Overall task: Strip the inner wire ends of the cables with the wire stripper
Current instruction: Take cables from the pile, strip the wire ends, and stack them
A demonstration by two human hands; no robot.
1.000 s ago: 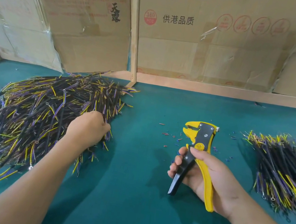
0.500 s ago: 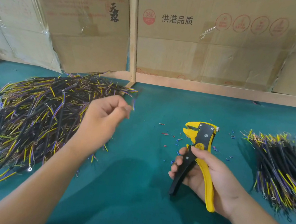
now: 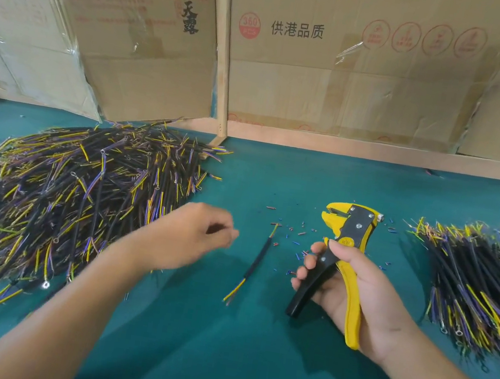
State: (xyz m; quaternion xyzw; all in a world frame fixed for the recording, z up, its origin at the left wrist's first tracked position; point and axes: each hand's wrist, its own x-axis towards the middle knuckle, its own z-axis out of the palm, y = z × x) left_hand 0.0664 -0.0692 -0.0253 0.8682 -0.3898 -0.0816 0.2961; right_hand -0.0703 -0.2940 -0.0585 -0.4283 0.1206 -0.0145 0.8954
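Note:
A single black cable (image 3: 259,256) with yellow and purple inner wires lies loose on the green table (image 3: 230,366), between my hands. My left hand (image 3: 185,238) hovers just left of it with fingers loosely curled, holding nothing. My right hand (image 3: 366,293) grips the handles of the yellow and black wire stripper (image 3: 351,225), whose jaws point away from me and hold no wire. A large heap of the same cables (image 3: 77,194) spreads across the left of the table. A smaller pile of cables (image 3: 482,285) lies at the right.
Small bits of stripped insulation (image 3: 297,233) are scattered around the stripper's head. Cardboard boxes (image 3: 340,89) and a wooden post (image 3: 221,70) close off the back of the table.
My left hand lifted out of the left heap pinching one cable, swung right and let it go; the cable now lies on the table. My right hand with the stripper stayed put.

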